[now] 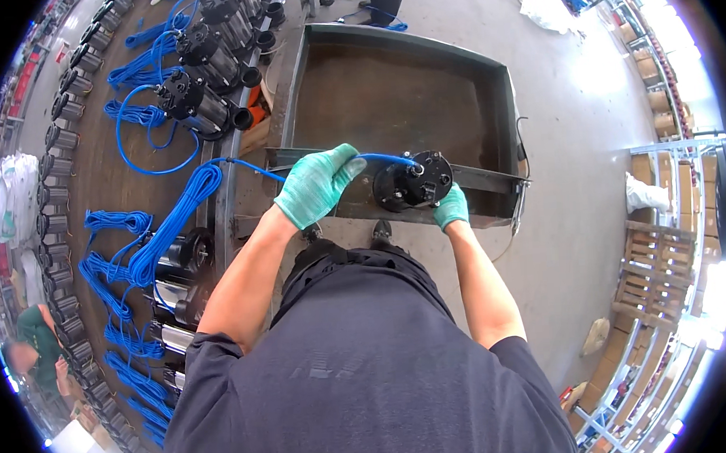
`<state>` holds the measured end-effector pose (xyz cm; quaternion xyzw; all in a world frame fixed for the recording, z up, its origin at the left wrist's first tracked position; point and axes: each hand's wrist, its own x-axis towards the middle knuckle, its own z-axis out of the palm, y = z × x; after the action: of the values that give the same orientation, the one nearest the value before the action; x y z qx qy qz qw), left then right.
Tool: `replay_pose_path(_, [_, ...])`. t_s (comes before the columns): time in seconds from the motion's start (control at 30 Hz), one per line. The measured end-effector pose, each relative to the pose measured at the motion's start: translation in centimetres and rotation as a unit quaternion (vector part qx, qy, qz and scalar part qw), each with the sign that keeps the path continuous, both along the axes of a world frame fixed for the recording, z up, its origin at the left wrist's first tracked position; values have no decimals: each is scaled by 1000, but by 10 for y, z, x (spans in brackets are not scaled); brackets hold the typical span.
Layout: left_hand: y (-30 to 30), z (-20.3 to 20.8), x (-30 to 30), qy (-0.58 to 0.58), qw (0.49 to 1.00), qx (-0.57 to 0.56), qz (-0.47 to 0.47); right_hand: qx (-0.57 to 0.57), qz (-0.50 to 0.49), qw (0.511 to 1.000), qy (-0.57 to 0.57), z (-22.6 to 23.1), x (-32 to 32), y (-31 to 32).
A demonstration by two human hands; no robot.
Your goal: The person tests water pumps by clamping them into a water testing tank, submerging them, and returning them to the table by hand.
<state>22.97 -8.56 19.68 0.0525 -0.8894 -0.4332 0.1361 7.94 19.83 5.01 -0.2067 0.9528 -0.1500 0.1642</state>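
Observation:
A black submersible pump [414, 181], seen from its top, is over the near edge of a metal water tank [292, 92]. Out of its top runs a blue cable [388, 157]. My left hand [314, 184], in a green glove, is closed around that cable just left of the pump. From there the cable leads left to a bundled blue coil [185, 203] at the bench edge. My right hand [452, 207], gloved in green too, grips the pump's right side; part of its fingers is hidden behind the pump.
Several steel and black pumps [200, 104] with blue cables stand on the brown bench [93, 177] at left. More pumps [173, 337] lie nearer, beside cable coils [133, 342]. A person [38, 350] is at far left. Wooden pallets [652, 266] and shelving [629, 377] are at right.

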Motion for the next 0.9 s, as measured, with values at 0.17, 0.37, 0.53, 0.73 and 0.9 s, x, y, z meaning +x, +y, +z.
replay_pose_path(0.17, [2, -3, -2, -4, 1000, 0, 0, 13, 21, 1000, -2, 3, -1, -2])
replay_pose_path(0.37, [1, 1, -1, 0, 1000, -26, 15, 21, 27, 999, -10, 11, 1, -7])
replay_pose_path(0.53, [-10, 1, 15, 14, 994, 8, 106, -100, -91, 990, -47, -15, -3, 11])
replay_pose_path(0.73, [-74, 6, 102, -104, 929, 150, 321, -195, 16, 981, -11, 88, 23, -34])
replay_pose_path(0.9, [-98, -71, 118, -136, 932, 14, 336, -178, 75, 981, -8, 109, 60, -95])
